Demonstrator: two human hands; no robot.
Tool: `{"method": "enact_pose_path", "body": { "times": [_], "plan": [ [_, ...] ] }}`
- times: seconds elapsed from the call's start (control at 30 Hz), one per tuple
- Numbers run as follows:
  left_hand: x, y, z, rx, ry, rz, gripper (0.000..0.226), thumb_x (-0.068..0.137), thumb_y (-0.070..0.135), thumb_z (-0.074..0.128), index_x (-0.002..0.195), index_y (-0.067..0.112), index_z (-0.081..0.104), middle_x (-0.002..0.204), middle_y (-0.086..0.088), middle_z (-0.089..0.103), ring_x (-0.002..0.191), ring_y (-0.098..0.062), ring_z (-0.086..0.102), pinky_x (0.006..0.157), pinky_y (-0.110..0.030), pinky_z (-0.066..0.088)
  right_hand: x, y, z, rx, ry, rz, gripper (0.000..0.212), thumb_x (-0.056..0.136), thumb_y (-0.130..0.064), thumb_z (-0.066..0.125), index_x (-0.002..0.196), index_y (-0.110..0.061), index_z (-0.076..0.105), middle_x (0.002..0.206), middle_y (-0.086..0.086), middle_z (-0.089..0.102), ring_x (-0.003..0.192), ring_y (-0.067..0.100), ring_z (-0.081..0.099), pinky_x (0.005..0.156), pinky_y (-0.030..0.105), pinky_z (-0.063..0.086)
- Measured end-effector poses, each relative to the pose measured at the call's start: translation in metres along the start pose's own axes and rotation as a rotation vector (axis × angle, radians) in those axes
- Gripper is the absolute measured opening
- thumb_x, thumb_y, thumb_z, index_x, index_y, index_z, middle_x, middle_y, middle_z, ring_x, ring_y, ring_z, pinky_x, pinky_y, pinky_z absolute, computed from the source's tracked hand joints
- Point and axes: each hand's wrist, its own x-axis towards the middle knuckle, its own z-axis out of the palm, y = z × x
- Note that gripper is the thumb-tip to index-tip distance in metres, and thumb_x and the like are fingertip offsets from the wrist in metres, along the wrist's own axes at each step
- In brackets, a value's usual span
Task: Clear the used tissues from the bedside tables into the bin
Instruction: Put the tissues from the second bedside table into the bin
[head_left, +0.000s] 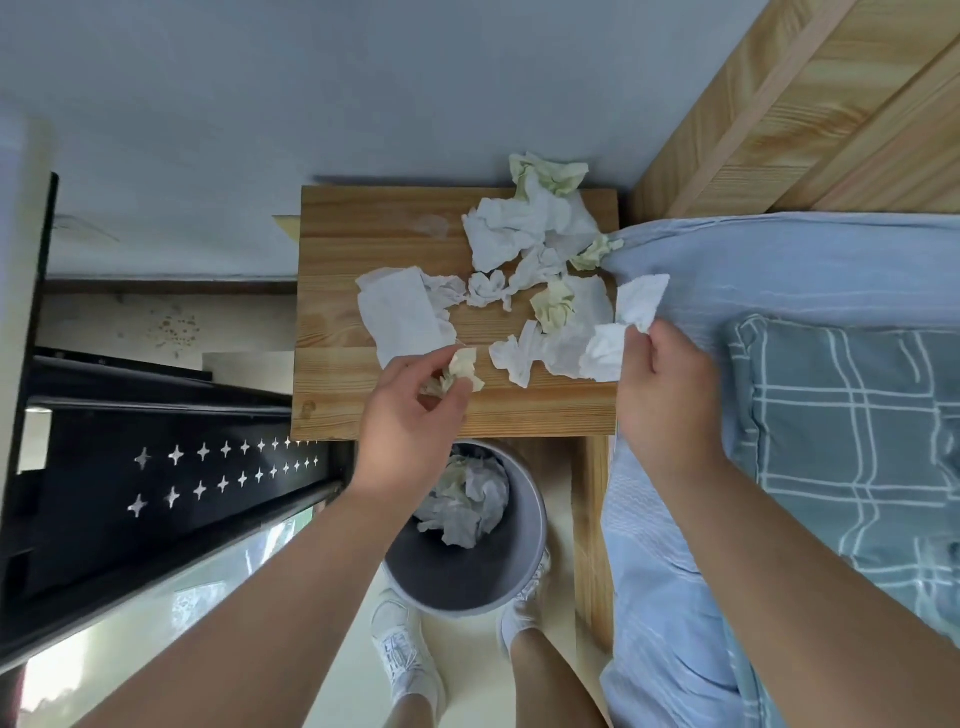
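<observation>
A wooden bedside table (337, 395) carries several crumpled tissues, white ones (514, 228) and pale yellow ones (553, 306). Over the table's front edge, my left hand (410, 421) pinches a small yellowish tissue (462, 369). At the table's right edge my right hand (660, 384) grips a white tissue (641, 301), which sticks up above the fingers. A grey round bin (467, 587) stands on the floor below the table's front edge, between my feet, and holds several crumpled tissues (467, 504).
A bed with a light blue sheet (779, 260) and a checked pillow (857, 415) lies right of the table, under a wooden headboard (805, 114). A black metal frame with star cut-outs (171, 483) stands on the left. My white shoes (405, 654) flank the bin.
</observation>
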Motion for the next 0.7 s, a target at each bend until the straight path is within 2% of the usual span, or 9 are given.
{"method": "enact_pose_path", "body": {
  "times": [0.1, 0.17, 0.23, 0.27, 0.33, 0.47, 0.53, 0.6, 0.7],
  "plan": [
    [-0.008, 0.013, -0.004, -0.197, 0.011, -0.034, 0.039, 0.097, 0.023, 0.075, 0.102, 0.062, 0.075, 0.111, 0.01, 0.074, 0.066, -0.009, 0.075, 0.062, -0.018, 0.059, -0.014, 0.002, -0.011, 0.09, 0.023, 0.013, 0.023, 0.105, -0.019, 0.054, 0.086, -0.014, 0.065, 0.063, -0.005, 0.057, 0.057, 0.011, 0.051, 0.056, 0.032, 0.039],
    [-0.01, 0.021, -0.008, -0.318, 0.01, -0.069, 0.032, 0.095, 0.021, 0.077, 0.102, 0.052, 0.08, 0.101, 0.002, 0.081, 0.065, -0.012, 0.075, 0.058, -0.019, 0.058, -0.023, 0.003, -0.016, 0.167, 0.021, 0.039, 0.022, 0.105, -0.021, 0.054, 0.092, -0.011, 0.069, 0.072, -0.001, 0.067, 0.065, 0.019, 0.059, 0.061, 0.034, 0.045],
    [-0.012, 0.026, -0.014, -0.45, 0.002, -0.105, 0.026, 0.094, 0.019, 0.076, 0.106, 0.041, 0.082, 0.101, -0.002, 0.082, 0.069, -0.015, 0.074, 0.058, -0.023, 0.057, -0.034, 0.003, -0.019, 0.221, 0.017, 0.075, 0.024, 0.105, -0.022, 0.055, 0.089, -0.009, 0.067, 0.072, -0.001, 0.069, 0.067, 0.021, 0.061, 0.061, 0.035, 0.047],
    [-0.014, 0.027, -0.018, -0.513, -0.006, -0.122, 0.024, 0.092, 0.019, 0.076, 0.109, 0.036, 0.083, 0.105, -0.005, 0.082, 0.072, -0.017, 0.074, 0.059, -0.024, 0.057, -0.039, 0.003, -0.02, 0.247, 0.012, 0.088, 0.025, 0.105, -0.021, 0.055, 0.085, -0.009, 0.066, 0.07, -0.003, 0.067, 0.064, 0.018, 0.059, 0.06, 0.033, 0.046],
    [-0.026, 0.022, -0.026, -0.594, -0.024, -0.147, 0.025, 0.088, 0.025, 0.078, 0.112, 0.031, 0.082, 0.104, -0.007, 0.081, 0.077, -0.018, 0.073, 0.062, -0.025, 0.058, -0.053, 0.003, -0.019, 0.304, -0.021, 0.108, 0.026, 0.105, -0.018, 0.056, 0.081, -0.01, 0.063, 0.067, -0.006, 0.063, 0.059, 0.005, 0.052, 0.056, 0.019, 0.041],
    [-0.068, -0.017, -0.034, -0.581, -0.009, -0.245, 0.025, 0.092, 0.021, 0.075, 0.116, 0.028, 0.081, 0.099, -0.006, 0.08, 0.078, -0.015, 0.071, 0.063, -0.025, 0.059, -0.093, 0.008, -0.007, 0.317, -0.169, 0.125, 0.027, 0.104, -0.016, 0.057, 0.078, -0.021, 0.062, 0.063, -0.018, 0.063, 0.057, -0.003, 0.055, 0.053, 0.009, 0.038],
    [-0.087, -0.047, -0.033, -0.522, 0.03, -0.357, 0.023, 0.098, 0.014, 0.073, 0.115, 0.027, 0.082, 0.094, -0.005, 0.079, 0.074, -0.014, 0.07, 0.062, -0.025, 0.059, -0.114, 0.02, 0.008, 0.264, -0.243, 0.143, 0.031, 0.103, -0.018, 0.057, 0.073, -0.026, 0.056, 0.063, -0.015, 0.063, 0.056, 0.002, 0.056, 0.051, 0.015, 0.039],
    [-0.099, -0.078, -0.027, -0.405, 0.076, -0.482, 0.02, 0.099, 0.013, 0.073, 0.113, 0.024, 0.082, 0.087, -0.004, 0.079, 0.07, -0.012, 0.07, 0.061, -0.023, 0.059, -0.134, 0.038, 0.029, 0.168, -0.324, 0.181, 0.036, 0.103, -0.019, 0.056, 0.068, -0.021, 0.046, 0.056, -0.002, 0.052, 0.053, 0.011, 0.046, 0.054, 0.033, 0.04],
    [-0.105, -0.121, -0.017, -0.308, 0.117, -0.62, 0.016, 0.098, 0.012, 0.074, 0.108, 0.022, 0.08, 0.079, -0.001, 0.077, 0.069, -0.014, 0.069, 0.062, -0.027, 0.062, -0.159, 0.065, 0.06, -0.004, -0.455, 0.211, 0.041, 0.103, -0.02, 0.054, 0.067, -0.014, 0.035, 0.055, -0.003, 0.036, 0.053, 0.014, 0.035, 0.053, 0.034, 0.03]
  ]
}}
